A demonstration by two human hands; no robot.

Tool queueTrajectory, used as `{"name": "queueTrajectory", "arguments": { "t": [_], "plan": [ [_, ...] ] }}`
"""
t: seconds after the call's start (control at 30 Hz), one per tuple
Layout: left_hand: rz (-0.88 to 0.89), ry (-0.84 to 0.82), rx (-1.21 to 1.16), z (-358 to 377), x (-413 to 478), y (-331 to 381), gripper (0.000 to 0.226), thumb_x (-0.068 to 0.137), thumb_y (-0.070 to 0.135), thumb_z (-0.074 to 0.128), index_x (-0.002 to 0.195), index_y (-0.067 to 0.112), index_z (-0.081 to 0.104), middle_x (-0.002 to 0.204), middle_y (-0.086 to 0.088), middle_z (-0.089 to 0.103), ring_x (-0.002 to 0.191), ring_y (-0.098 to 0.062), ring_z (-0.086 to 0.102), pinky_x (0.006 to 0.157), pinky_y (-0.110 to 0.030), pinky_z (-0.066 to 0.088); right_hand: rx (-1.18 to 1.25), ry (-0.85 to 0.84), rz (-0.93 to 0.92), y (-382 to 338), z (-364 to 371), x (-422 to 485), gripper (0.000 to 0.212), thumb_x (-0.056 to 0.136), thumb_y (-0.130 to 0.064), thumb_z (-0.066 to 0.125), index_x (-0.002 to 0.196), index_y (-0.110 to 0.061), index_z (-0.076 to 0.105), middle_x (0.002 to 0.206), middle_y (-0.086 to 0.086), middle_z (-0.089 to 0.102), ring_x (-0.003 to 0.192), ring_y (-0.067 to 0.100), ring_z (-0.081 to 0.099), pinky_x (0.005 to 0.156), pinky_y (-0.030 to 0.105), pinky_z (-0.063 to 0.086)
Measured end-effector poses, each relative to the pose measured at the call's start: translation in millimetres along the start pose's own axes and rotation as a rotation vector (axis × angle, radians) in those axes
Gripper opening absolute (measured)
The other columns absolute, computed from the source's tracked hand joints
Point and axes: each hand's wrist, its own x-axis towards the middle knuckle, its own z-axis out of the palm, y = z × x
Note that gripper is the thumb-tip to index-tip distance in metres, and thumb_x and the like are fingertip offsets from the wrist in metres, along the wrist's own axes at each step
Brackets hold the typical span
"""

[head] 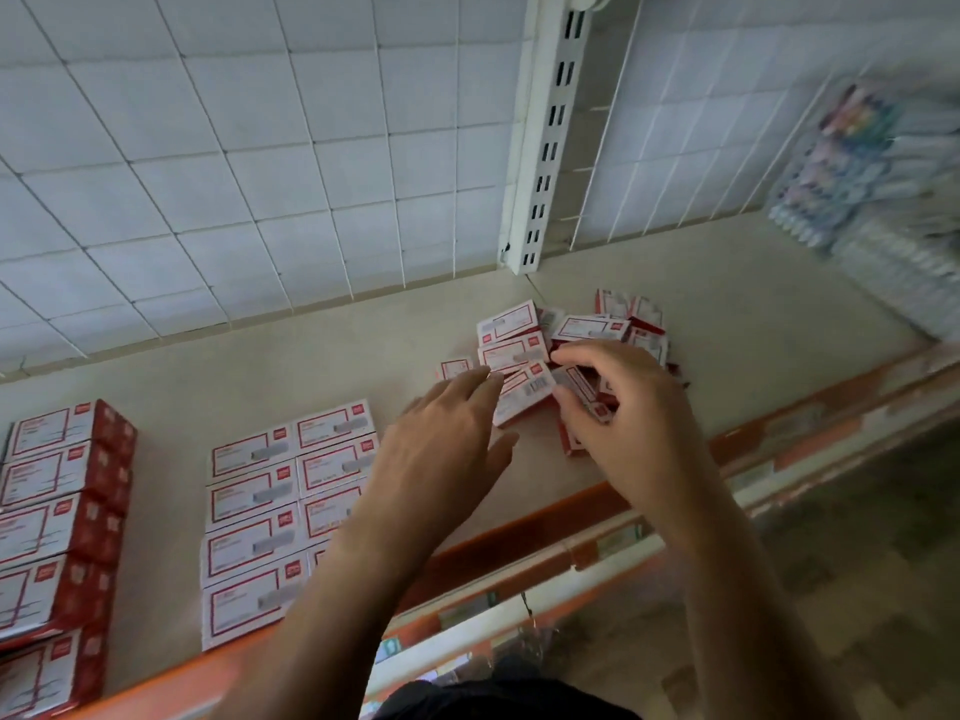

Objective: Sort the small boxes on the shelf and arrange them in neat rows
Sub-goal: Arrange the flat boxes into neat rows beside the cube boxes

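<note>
Right hand (634, 423) first: its fingers (574, 356) are curled over, thumb underneath, pinching one small box (581, 383) between them, red side showing. Just to the left of those fingertips lies a tilted box (522, 394), white label up, and the left hand (441, 444) has reached it. The left hand's fingers are long and nearly straight, held close together, their tips touching that box's near edge and gripping nothing.

Beyond both sets of fingertips sits the loose heap (511, 322): red-and-white boxes lying at all angles, some on edge, spilling away behind the right hand. Back toward the left wrist are the neat rows (275, 491), two columns of boxes lying flat, labels up, edges touching, the nearer ones partly hidden by the forearm. Well to the left of those stands a stack of cartons (57, 491).

All of it rests on the pale shelf (260, 366), with its orange front lip (519, 532) under the forearms. A wire grid panel (260, 148) and a slotted upright (550, 137) rise behind it. Far right are blurred packets (852, 163).
</note>
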Motion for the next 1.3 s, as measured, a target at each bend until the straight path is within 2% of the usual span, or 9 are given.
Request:
{"name": "queueTrajectory", "arguments": {
  "t": [0.1,0.2,0.37,0.47,0.57,0.7,0.83,1.03,1.3],
  "plan": [
    [0.006,-0.031,0.003,13.5,12.4,11.2,0.062,0.096,0.044,0.051,0.150,0.027,0.026,0.156,0.005,0.028,0.140,-0.015,0.032,0.111,-0.033,0.031,-0.009,0.033,0.018,15.4,-9.7,-1.2,0.035,0.089,-0.025,0.060,0.122,-0.013,0.064,0.121,0.001,0.065,0.115,0.011,0.058,0.098,0.024,0.048],
    [0.003,-0.010,-0.029,23.5,20.9,17.4,0.059,0.093,0.039,0.057,0.146,0.025,0.035,0.150,0.002,0.039,0.135,-0.017,0.041,0.108,-0.034,0.036,-0.002,0.085,0.001,26.3,-16.2,1.6,0.035,0.086,-0.023,0.059,0.118,-0.010,0.065,0.119,0.004,0.065,0.113,0.015,0.059,0.096,0.029,0.052],
    [-0.016,0.111,-0.072,29.6,32.8,20.6,0.038,0.083,0.023,0.073,0.118,0.013,0.061,0.120,-0.009,0.064,0.107,-0.028,0.062,0.087,-0.040,0.054,-0.062,0.072,0.015,43.1,-17.9,15.0,0.037,0.084,-0.024,0.060,0.118,-0.012,0.064,0.124,0.003,0.062,0.119,0.017,0.054,0.099,0.037,0.051],
    [-0.001,0.164,-0.114,26.3,35.0,20.3,0.034,0.080,0.020,0.076,0.112,0.012,0.065,0.113,-0.009,0.066,0.100,-0.030,0.064,0.081,-0.046,0.055,-0.115,0.044,0.016,49.4,-16.5,27.6,0.039,0.085,-0.027,0.062,0.121,-0.013,0.064,0.130,0.002,0.059,0.125,0.017,0.050,0.106,0.031,0.042],
    [0.033,0.194,-0.119,20.8,34.2,21.1,0.036,0.079,0.018,0.074,0.112,0.013,0.064,0.112,-0.007,0.065,0.098,-0.027,0.062,0.080,-0.046,0.054,-0.180,-0.032,0.006,54.7,-11.8,38.7,0.040,0.088,-0.028,0.067,0.126,-0.015,0.061,0.135,0.002,0.057,0.129,0.018,0.048,0.105,0.025,0.032],
    [0.032,0.201,-0.093,13.6,26.9,19.0,0.039,0.078,0.019,0.074,0.115,0.014,0.063,0.114,-0.004,0.063,0.101,-0.023,0.060,0.082,-0.042,0.053,-0.175,-0.058,0.001,57.8,-4.5,43.7,0.035,0.089,-0.024,0.068,0.122,-0.014,0.064,0.120,0.000,0.065,0.111,0.015,0.057,0.093,0.018,0.037],
    [0.027,0.191,-0.065,1.9,13.6,10.7,0.041,0.078,0.019,0.075,0.116,0.013,0.064,0.113,-0.005,0.064,0.099,-0.023,0.060,0.081,-0.039,0.053,-0.153,0.023,0.003,54.2,-2.5,43.7,0.030,0.086,-0.014,0.071,0.116,-0.011,0.067,0.112,0.004,0.067,0.103,0.016,0.058,0.086,0.020,0.043],
    [-0.034,0.184,-0.065,-20.6,-16.5,-26.3,0.040,0.076,0.018,0.077,0.114,0.013,0.065,0.109,-0.004,0.064,0.094,-0.023,0.060,0.078,-0.041,0.054,0.064,0.133,-0.139,14.4,-3.3,42.8,0.028,0.081,-0.007,0.073,0.109,-0.009,0.069,0.110,0.003,0.068,0.103,0.010,0.058,0.085,0.002,0.038],
    [-0.174,0.187,-0.044,-46.5,-79.3,-71.7,0.042,0.074,0.018,0.080,0.114,0.013,0.067,0.110,-0.002,0.066,0.097,-0.022,0.062,0.083,-0.042,0.054,0.297,-0.109,-0.286,-58.8,46.6,29.5,0.033,0.084,-0.010,0.074,0.116,-0.012,0.067,0.120,-0.003,0.067,0.113,0.007,0.060,0.100,0.013,0.043]
  ]
}}
